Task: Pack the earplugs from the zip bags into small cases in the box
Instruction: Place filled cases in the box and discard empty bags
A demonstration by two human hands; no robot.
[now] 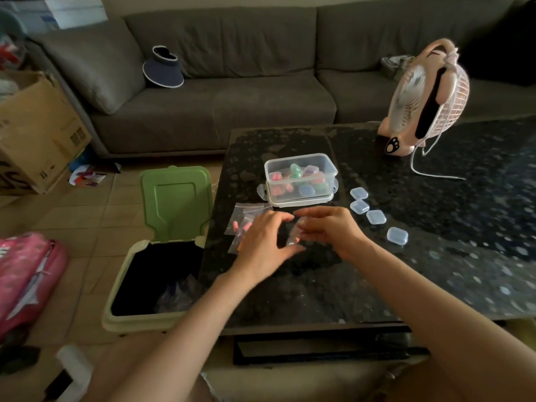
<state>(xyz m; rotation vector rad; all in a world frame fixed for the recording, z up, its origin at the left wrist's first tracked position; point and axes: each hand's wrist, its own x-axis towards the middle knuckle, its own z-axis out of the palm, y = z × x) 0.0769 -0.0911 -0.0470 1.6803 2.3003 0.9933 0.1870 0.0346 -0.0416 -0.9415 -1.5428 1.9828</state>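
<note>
Roughly mid-way: some cases packed, some still waiting.
Left hand (262,245) & right hand (327,230) both pinch one small clear zip bag (293,237), fingers curled on it, just before the clear rectangular plastic box (301,195), which already holds coloured cases. Four small clear square cases (376,217) lie at right, apparently unfilled; approx. 2-3 more zip bags with orange earplugs (242,226) lie at left.

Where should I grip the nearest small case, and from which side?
Pinch the case across two opposite edges from above, perhaps with the right hand once it frees the bag: the case lies flat, low, apart from the other cases.
</note>
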